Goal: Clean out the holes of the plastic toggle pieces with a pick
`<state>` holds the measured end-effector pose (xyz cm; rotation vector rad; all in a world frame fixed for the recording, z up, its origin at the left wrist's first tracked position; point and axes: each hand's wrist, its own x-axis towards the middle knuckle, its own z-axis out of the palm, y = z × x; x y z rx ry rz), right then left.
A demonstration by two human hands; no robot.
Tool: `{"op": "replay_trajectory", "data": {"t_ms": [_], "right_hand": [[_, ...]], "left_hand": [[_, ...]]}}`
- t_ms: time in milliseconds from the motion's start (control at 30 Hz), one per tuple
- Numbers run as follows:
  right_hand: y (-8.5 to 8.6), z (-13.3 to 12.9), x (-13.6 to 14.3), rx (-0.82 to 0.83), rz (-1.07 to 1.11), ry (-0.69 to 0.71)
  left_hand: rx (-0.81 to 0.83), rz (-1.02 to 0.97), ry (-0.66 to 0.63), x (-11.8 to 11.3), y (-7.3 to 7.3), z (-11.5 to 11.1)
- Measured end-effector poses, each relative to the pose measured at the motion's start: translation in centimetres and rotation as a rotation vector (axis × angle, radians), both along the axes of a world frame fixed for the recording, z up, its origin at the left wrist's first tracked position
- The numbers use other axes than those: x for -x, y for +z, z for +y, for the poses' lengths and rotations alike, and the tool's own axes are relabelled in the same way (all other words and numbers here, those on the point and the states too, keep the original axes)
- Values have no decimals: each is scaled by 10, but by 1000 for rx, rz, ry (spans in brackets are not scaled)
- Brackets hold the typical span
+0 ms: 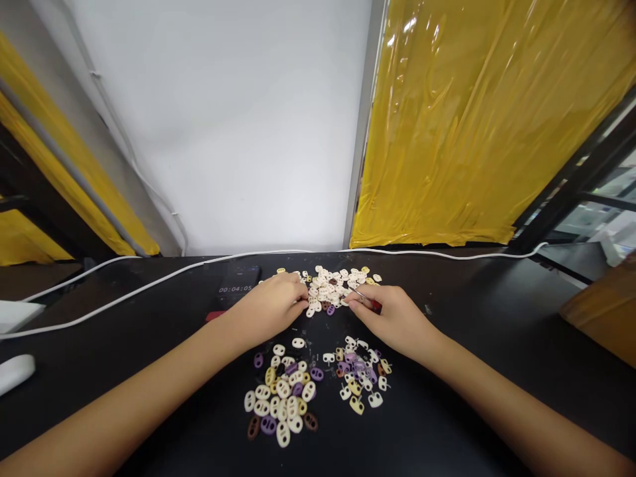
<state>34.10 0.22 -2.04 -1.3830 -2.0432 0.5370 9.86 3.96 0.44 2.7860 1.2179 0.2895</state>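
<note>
A pile of small two-holed plastic pieces (pixel 325 288), mostly cream with a few yellow, brown and purple ones, lies between my hands. My left hand (pixel 278 308) is at the pile's left edge with its fingers bent and closed; whatever may be in the fingertips is hidden. In my right hand (pixel 392 315), at the pile's right edge, is a slim tool with a red handle (pixel 376 307) and a thin metal tip that points into the pile. Nearer to me lie two groups: oval pieces (pixel 283 407) on the left and pieces with thin projecting stubs (pixel 356 405) on the right.
A phone (pixel 238 281) showing a timer lies beyond my left forearm. A white cable (pixel 199 264) runs along the back of the black table (pixel 462 305). At the left edge is a white rounded object (pixel 17 373), and a cardboard box (pixel 603 298) stands at the right.
</note>
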Motion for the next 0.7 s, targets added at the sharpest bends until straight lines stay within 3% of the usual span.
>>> {"op": "replay_trajectory", "data": {"t_ms": [200,333,500,600,700], "right_hand": [[2,-2,1,11,9,-12],[7,-6,4,12,21,-9],[12,-17,11,27,142,35],[13,-27,20,123,287,134],[12,-35,27,217,395,187]], "left_hand": [[-77,8,-7,-8,-7,-1],[-49,-90,21,-9,-2,-5],[114,-308,93,-13,1,-32],[213,-414,89,-17,-3,-55],[357,-656,109,-20,-4,-70]]}}
